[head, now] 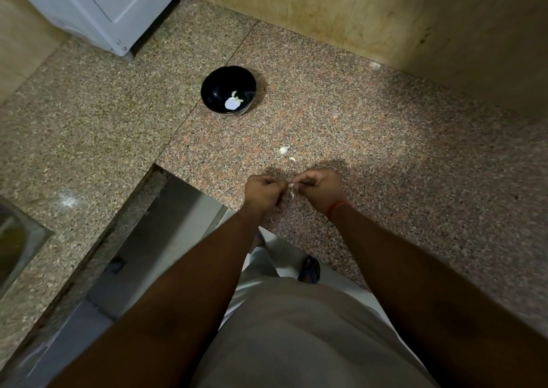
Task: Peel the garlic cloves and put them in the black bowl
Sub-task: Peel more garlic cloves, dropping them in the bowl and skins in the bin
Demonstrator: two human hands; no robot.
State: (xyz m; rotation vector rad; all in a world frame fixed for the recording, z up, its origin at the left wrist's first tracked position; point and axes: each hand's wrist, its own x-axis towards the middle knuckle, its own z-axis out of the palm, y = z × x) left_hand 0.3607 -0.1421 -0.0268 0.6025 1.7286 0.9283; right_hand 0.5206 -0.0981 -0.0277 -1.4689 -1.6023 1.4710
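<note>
1. The garlic clove (pixel 291 186) being worked on is almost wholly hidden between the two hands; only a small pale sliver and a curl of skin hanging below it show.
2. The left hand (pixel 264 191) has its fingers curled tight, pinching the clove from its side; the fingertips themselves are out of sight.
3. The right hand (pixel 318 186) is likewise curled, pinching the same clove from the other side. A red thread (pixel 336 207) circles its wrist.
4. Both hands hover just above the counter (pixel 400 162), near its front edge, well apart from the bowl.
5. The black bowl (pixel 228 90) sits farther back on the counter. It is round, glossy and deep. Inside it lie pale pieces (pixel 233 102); one looks flat and roundish, but glare makes it hard to tell whether this is garlic or a reflection.
6. Two small white bits (pixel 284 150) lie on the counter between bowl and hands; whether they are cloves or skin cannot be told.
7. The counter is speckled polished granite, brown and pink, with a straight seam running across it.
8. A white appliance (pixel 118 5) is cut off at the top left; a metal sink (pixel 14 239) is cut off at the left edge.
9. The wall (pixel 385 11) behind is smooth beige tile.
</note>
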